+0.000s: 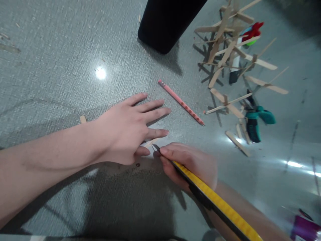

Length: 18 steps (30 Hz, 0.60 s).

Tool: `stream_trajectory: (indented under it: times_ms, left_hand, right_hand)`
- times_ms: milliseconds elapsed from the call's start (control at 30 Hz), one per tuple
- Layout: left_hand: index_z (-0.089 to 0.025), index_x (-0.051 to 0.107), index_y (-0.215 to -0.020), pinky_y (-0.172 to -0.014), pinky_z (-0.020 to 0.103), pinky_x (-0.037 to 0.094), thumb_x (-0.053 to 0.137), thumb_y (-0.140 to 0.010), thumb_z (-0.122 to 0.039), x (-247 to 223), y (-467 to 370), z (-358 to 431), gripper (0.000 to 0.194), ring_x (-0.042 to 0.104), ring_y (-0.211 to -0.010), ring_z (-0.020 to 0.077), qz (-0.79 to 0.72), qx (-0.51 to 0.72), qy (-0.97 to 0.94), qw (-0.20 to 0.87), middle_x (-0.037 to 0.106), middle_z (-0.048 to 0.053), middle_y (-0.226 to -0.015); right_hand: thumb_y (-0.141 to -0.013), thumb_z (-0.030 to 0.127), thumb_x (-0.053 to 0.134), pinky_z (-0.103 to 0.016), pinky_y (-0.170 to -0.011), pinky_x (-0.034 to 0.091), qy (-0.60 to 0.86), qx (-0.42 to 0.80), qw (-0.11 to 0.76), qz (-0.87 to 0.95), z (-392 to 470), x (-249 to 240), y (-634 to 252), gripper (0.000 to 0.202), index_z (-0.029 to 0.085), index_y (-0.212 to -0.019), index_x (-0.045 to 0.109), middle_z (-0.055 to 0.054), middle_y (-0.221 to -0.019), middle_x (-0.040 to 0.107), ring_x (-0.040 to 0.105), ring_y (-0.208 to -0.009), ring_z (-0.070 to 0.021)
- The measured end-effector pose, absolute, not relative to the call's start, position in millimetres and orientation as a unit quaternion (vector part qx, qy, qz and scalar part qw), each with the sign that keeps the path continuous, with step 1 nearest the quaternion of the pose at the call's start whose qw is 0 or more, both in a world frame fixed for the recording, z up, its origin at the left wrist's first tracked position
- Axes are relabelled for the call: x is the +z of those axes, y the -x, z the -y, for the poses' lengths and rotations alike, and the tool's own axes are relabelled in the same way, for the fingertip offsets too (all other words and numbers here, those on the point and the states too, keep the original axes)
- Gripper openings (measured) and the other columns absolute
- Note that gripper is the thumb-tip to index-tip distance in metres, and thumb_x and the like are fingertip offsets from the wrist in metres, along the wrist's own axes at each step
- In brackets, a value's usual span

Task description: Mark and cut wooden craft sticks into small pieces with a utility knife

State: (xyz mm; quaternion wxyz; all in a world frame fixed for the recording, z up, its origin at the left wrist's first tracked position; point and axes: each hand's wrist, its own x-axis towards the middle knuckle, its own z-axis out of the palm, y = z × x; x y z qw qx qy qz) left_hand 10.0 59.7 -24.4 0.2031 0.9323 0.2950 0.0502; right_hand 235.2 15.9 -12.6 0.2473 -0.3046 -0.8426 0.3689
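Note:
My left hand lies flat on the grey textured table with its fingers spread. A thin piece of wooden stick shows between its thumb and index finger; the rest of it is hidden under the hand. My right hand is closed around a yellow and black utility knife, slightly blurred. The knife's blade points at the wooden piece near my left thumb; whether it touches, I cannot tell. Beyond my fingertips lies a pink pencil.
At the top stands a black object. Several crossed craft-stick assemblies are at the upper right. Below them lie teal-handled pliers and a loose craft stick. A purple object is at the lower right corner.

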Motion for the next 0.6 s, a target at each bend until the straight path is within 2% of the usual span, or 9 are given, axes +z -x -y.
stream_trajectory:
  times_ms: [167, 333, 433, 533, 600]
  left_hand:
    - [-0.036, 0.052, -0.145, -0.125, 0.058, 0.018, 0.056, -0.088, -0.054, -24.9, -10.4, -60.0, 0.06, 0.026, -0.154, 0.0319, -0.294, 0.042, -0.934, 0.198, 0.034, 0.003, -0.164]
    - [-0.033, 0.052, -0.146, -0.124, 0.058, 0.02, 0.054, -0.09, -0.049, -23.2, -10.1, -58.9, 0.058, 0.027, -0.154, 0.0322, -0.294, 0.047, -0.936, 0.188, 0.034, 0.009, -0.163]
    - [-0.034, 0.052, -0.145, -0.124, 0.058, 0.019, 0.055, -0.09, -0.051, -22.8, -9.9, -58.1, 0.058, 0.026, -0.154, 0.0318, -0.295, 0.043, -0.935, 0.191, 0.033, 0.007, -0.164]
    - [-0.034, 0.052, -0.145, -0.124, 0.058, 0.02, 0.056, -0.088, -0.052, -23.4, -10.0, -58.3, 0.059, 0.027, -0.154, 0.0319, -0.297, 0.046, -0.935, 0.19, 0.034, 0.006, -0.164]
    - [-0.034, 0.053, -0.145, -0.124, 0.058, 0.02, 0.056, -0.089, -0.051, -23.5, -10.1, -58.9, 0.059, 0.029, -0.153, 0.0318, -0.295, 0.048, -0.935, 0.189, 0.034, 0.007, -0.164]
  right_hand:
    - [-0.092, -0.001, 0.05, -0.027, -0.061, 0.056, 0.297, 0.385, 0.247, 0.838, -15.7, -13.6, -234.2, 0.035, 0.027, -0.112, 0.055, 0.011, -0.049, 0.054, 0.059, -0.047, -0.0136]
    - [-0.095, 0.002, 0.048, -0.026, -0.06, 0.055, 0.297, 0.393, 0.24, 0.837, -13.5, -13.3, -235.8, 0.027, 0.025, -0.108, 0.055, 0.011, -0.05, 0.053, 0.053, -0.045, -0.0114]
    - [-0.092, 0.001, 0.052, -0.026, -0.059, 0.055, 0.299, 0.362, 0.249, 0.847, -12.4, -15.2, -237.4, 0.027, 0.024, -0.104, 0.056, 0.01, -0.052, 0.055, 0.057, -0.048, -0.012]
    - [-0.089, 0.0, 0.055, -0.027, -0.061, 0.057, 0.305, 0.339, 0.266, 0.849, -12.6, -17.3, -238.7, 0.031, 0.022, -0.11, 0.056, 0.005, -0.064, 0.066, 0.065, -0.057, -0.0139]
    - [-0.089, -0.001, 0.054, -0.027, -0.064, 0.058, 0.305, 0.348, 0.268, 0.845, -13.4, -17.7, -238.6, 0.036, 0.023, -0.116, 0.055, 0.005, -0.064, 0.066, 0.067, -0.06, -0.0149]
